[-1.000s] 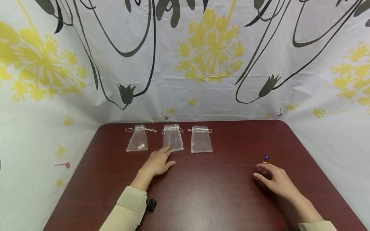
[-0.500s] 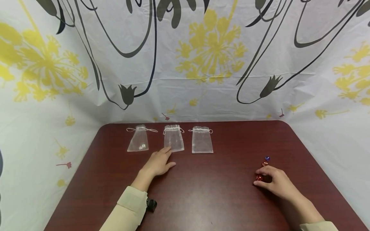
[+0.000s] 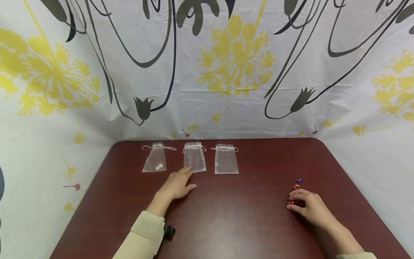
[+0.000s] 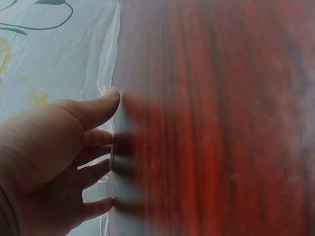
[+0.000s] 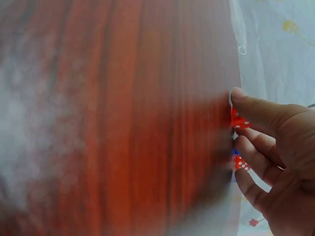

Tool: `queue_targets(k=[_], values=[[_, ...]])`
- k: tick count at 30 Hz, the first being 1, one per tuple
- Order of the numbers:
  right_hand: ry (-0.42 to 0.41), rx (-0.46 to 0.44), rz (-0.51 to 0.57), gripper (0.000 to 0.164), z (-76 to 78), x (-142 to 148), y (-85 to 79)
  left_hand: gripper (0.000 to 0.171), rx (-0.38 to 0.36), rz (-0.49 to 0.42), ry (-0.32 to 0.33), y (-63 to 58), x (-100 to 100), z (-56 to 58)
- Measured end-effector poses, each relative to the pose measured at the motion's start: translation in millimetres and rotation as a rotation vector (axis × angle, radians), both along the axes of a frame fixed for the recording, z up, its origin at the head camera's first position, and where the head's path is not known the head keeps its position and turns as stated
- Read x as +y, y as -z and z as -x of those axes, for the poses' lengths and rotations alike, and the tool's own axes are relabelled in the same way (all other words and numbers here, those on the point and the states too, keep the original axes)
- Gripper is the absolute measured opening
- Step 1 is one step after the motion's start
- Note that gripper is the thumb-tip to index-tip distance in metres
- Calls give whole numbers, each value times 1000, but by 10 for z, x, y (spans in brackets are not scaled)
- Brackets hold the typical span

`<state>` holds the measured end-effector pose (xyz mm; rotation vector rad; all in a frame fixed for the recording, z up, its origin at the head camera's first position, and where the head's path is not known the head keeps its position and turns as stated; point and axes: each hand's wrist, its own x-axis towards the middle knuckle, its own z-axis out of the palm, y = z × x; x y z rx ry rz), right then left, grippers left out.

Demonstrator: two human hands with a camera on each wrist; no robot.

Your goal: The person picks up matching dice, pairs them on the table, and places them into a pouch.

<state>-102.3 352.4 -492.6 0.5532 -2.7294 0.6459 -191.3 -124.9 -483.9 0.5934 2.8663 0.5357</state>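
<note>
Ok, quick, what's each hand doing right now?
Left hand: open, touching the lower edge of the middle drawstring pouch.
Right hand: closed, pinching a red die.

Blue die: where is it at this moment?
In the head view, the blue die lies on the right side of the table, just beyond a red die and the right hand.
</note>
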Motion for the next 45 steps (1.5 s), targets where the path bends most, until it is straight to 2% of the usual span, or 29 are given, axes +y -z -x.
queue_targets(k=[5, 11, 15, 20, 29, 36, 45], values=[[-18, 52, 38, 27, 13, -10, -55, 64, -6, -12, 3, -1, 0, -8], [-27, 121, 92, 33, 79, -54, -251, 64, -9, -26, 3, -1, -5, -12], [-37, 140, 108, 36, 132, -111, -376, 64, -12, -28, 3, -2, -12, -10], [-86, 141, 157, 37, 210, -221, -468, 64, -21, -42, 2, -6, -17, -10], [-152, 145, 162, 35, 291, -505, -509, 64, -20, -40, 11, -20, -6, -23], [-197, 103, 184, 32, 352, -806, -527, 65, -23, -40, 10, -10, 0, -37], [-334, 100, 233, 25, 388, -1360, -536, 64, -26, -52, 8, -4, -2, -49]])
